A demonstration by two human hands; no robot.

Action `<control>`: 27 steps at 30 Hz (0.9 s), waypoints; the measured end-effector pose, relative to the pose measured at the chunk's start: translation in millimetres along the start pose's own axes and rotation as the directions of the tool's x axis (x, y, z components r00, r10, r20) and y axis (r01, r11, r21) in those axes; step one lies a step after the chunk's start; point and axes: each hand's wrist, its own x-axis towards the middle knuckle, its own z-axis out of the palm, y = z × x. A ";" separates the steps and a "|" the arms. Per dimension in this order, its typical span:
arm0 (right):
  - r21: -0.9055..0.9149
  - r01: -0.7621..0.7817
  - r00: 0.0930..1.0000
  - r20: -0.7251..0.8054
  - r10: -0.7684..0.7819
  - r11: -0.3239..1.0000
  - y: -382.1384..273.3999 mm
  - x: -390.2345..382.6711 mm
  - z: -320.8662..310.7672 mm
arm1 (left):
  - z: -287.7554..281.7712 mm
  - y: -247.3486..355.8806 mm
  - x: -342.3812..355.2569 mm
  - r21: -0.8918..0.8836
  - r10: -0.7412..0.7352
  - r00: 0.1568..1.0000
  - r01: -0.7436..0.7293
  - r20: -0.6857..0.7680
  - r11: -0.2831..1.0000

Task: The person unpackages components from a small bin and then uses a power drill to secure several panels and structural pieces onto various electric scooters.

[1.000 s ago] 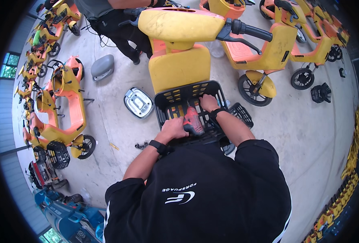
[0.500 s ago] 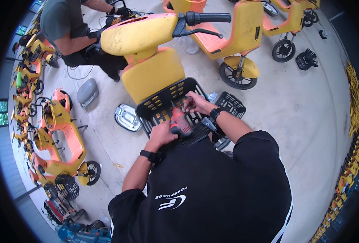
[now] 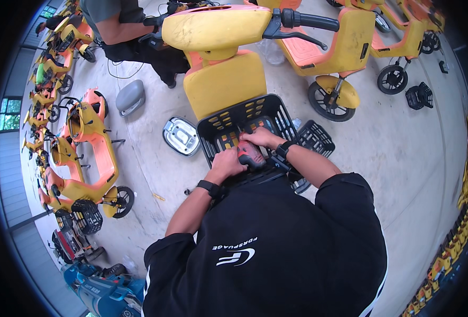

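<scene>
Inside the black basket [image 3: 289, 117] on the front of a yellow scooter [image 3: 220, 33], a red and black power drill [image 3: 252, 156] points away from me, its bit toward the basket's far wall. My left hand [image 3: 228, 162] is closed around the rear of the drill. Fingers of my right hand [image 3: 262, 138] curl over the drill's front end, near the bit; the fingertips are partly hidden. The bit's tip is too small to make out against the basket slats.
A loose black basket [image 3: 317, 138] lies just right. On the floor at left are a silver-lined scooter seat [image 3: 181, 136] and a grey seat [image 3: 131, 98]. A co-worker [image 3: 120, 26] stands beyond the scooter. More yellow scooters [image 3: 88, 158] line the left; another scooter [image 3: 329, 58] stands right.
My right hand, earlier beside the drill, now closes on its front end. The left hand stays on the drill. The scooter and surroundings have shifted rightward in the picture.
</scene>
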 end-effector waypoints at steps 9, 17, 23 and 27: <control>-0.165 -0.104 0.994 0.021 0.109 0.981 -17.6 -16.0 -4.5 | 3.7 -4.3 2.6 0.024 0.027 1.000 -0.027 0.000 0.999; -0.131 -0.213 0.974 0.043 0.220 0.968 -18.0 -5.6 -0.7 | 4.9 -3.0 2.7 0.104 0.016 0.999 -0.012 -0.038 0.994; -0.140 -0.090 0.993 -0.092 0.078 0.986 -4.0 -7.3 4.5 | 7.8 -1.8 4.9 0.088 0.021 0.999 -0.018 -0.037 0.996; -0.166 -0.130 0.991 -0.046 0.124 0.978 -1.9 -2.2 5.8 | 3.9 3.0 4.0 0.119 -0.023 0.999 0.025 -0.022 0.993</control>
